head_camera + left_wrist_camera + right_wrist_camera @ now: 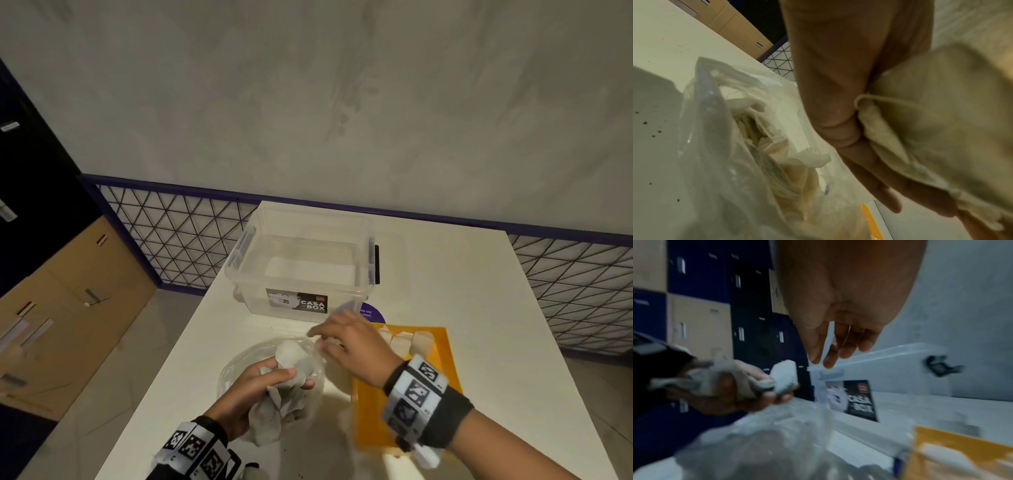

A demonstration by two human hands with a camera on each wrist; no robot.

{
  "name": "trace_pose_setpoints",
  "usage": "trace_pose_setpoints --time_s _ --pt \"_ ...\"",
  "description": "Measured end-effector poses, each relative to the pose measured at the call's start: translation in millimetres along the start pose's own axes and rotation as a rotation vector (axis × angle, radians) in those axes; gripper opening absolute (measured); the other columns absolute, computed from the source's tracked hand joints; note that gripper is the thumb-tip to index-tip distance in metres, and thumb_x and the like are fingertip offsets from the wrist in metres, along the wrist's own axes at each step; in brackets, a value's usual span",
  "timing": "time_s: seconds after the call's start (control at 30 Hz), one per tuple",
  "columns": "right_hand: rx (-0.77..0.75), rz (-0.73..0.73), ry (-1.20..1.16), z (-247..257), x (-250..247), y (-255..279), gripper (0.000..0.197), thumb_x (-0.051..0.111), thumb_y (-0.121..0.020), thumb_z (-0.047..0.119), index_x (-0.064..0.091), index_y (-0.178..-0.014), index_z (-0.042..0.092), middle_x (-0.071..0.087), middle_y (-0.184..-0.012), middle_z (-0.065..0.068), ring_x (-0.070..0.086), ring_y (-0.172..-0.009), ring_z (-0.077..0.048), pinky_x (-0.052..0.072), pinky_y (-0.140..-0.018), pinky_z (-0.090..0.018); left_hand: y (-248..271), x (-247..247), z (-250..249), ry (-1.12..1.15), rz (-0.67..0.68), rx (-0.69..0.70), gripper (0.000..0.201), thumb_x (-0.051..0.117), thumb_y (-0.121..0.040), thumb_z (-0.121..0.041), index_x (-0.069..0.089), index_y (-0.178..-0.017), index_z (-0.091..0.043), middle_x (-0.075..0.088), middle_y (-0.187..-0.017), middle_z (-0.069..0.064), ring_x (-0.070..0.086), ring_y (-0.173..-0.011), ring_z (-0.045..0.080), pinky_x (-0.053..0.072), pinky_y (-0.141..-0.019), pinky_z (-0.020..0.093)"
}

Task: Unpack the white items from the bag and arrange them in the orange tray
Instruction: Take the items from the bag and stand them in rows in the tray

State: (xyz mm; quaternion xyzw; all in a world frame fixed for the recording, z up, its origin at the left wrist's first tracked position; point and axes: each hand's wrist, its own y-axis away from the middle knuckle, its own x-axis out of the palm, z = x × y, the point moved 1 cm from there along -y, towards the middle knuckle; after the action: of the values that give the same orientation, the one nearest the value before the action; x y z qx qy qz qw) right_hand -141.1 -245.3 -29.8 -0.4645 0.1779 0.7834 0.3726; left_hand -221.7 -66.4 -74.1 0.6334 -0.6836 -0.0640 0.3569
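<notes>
My left hand grips a crumpled white cloth item just above the mouth of the clear plastic bag on the table. In the left wrist view its fingers curl round the white item, and more white pieces lie inside the bag. My right hand hovers between the bag and the orange tray, fingers loosely spread and holding nothing. The right wrist view shows this hand empty above the bag. Several white items stand in a row at the tray's far end.
A clear lidless storage box with a CASA BOX label stands behind the bag and tray. A purple round sticker lies by the box. The white table ends at a wire-mesh railing; its left edge drops to the floor.
</notes>
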Motion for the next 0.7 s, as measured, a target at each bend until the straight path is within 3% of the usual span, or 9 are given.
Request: trace_pose_setpoints --time_s 0.07,0.13,0.23,0.33,0.43,0.53,0.67,0.7 --pt "-0.037 0.072 -0.049 17 7 -13 0.033 0.048 -0.094 0.031 0.055 -0.126 0.027 0.057 -0.117 0.001 0.041 -0.112 -0.013 0.024 -0.088 -0.023 -3 -2 2 -0.007 -0.015 0.027 0.041 0.069 -0.077 -0.010 0.060 -0.113 0.007 0.069 -0.104 0.031 0.068 -0.100 0.034 0.058 -0.070 0.030" --pt "-0.046 0.098 -0.037 27 15 -21 0.030 0.052 -0.092 0.028 0.058 -0.121 0.022 0.058 -0.116 -0.002 0.041 -0.111 -0.018 0.025 -0.089 -0.026 -4 -2 3 -0.010 -0.041 0.047 0.033 0.067 -0.082 -0.005 0.061 -0.111 0.008 0.070 -0.099 0.031 0.072 -0.092 0.030 0.057 -0.067 0.027" --pt "-0.049 0.066 -0.023 32 21 -27 0.019 0.054 -0.089 0.020 0.062 -0.105 0.014 0.062 -0.105 -0.005 0.044 -0.105 -0.021 0.030 -0.094 -0.032 -2 -5 5 -0.011 -0.066 0.064 0.022 0.054 -0.091 0.002 0.062 -0.111 0.006 0.070 -0.099 0.031 0.072 -0.091 0.029 0.057 -0.068 0.026" --pt "-0.026 -0.022 -0.113 33 18 -25 0.015 0.053 -0.088 0.017 0.062 -0.101 0.015 0.063 -0.098 -0.004 0.047 -0.100 -0.020 0.029 -0.087 -0.028 2 -11 5 -0.027 -0.083 0.064 0.024 0.053 -0.091 0.000 0.065 -0.111 0.005 0.070 -0.106 0.026 0.070 -0.098 0.031 0.056 -0.077 0.030" --pt "0.004 -0.056 -0.161 28 12 -20 0.018 0.051 -0.092 0.019 0.062 -0.106 0.020 0.062 -0.101 -0.002 0.047 -0.099 -0.016 0.028 -0.087 -0.026 2 -18 8 0.049 -0.114 0.067 0.028 0.065 -0.084 -0.004 0.067 -0.111 0.005 0.070 -0.108 0.023 0.070 -0.092 0.033 0.055 -0.080 0.036" --pt "0.021 -0.007 -0.117 23 4 -11 0.019 0.049 -0.093 0.021 0.063 -0.105 0.019 0.062 -0.100 -0.001 0.040 -0.091 -0.010 0.025 -0.083 -0.025 -2 -21 12 0.107 -0.121 0.069 0.052 0.085 -0.061 -0.011 0.069 -0.109 0.003 0.069 -0.107 0.026 0.068 -0.091 0.036 0.047 -0.092 0.042" --pt "0.054 0.027 -0.075 17 -1 5 0.018 0.049 -0.093 0.022 0.062 -0.105 0.020 0.047 -0.080 0.018 0.032 -0.085 -0.005 0.024 -0.072 -0.015 -2 -20 10 0.091 -0.116 0.073 0.028 0.056 -0.087 0.002 0.065 -0.113 0.001 0.070 -0.109 0.024 0.072 -0.088 0.031 0.057 -0.078 0.035" --pt "0.076 0.022 -0.062 14 -1 9 0.016 0.050 -0.093 0.023 0.061 -0.104 0.021 0.045 -0.080 0.017 0.033 -0.086 -0.006 0.024 -0.072 -0.014 -1 -19 10 0.094 -0.116 0.068 0.027 0.053 -0.089 0.004 0.064 -0.114 0.002 0.070 -0.109 0.025 0.072 -0.086 0.031 0.058 -0.076 0.034"
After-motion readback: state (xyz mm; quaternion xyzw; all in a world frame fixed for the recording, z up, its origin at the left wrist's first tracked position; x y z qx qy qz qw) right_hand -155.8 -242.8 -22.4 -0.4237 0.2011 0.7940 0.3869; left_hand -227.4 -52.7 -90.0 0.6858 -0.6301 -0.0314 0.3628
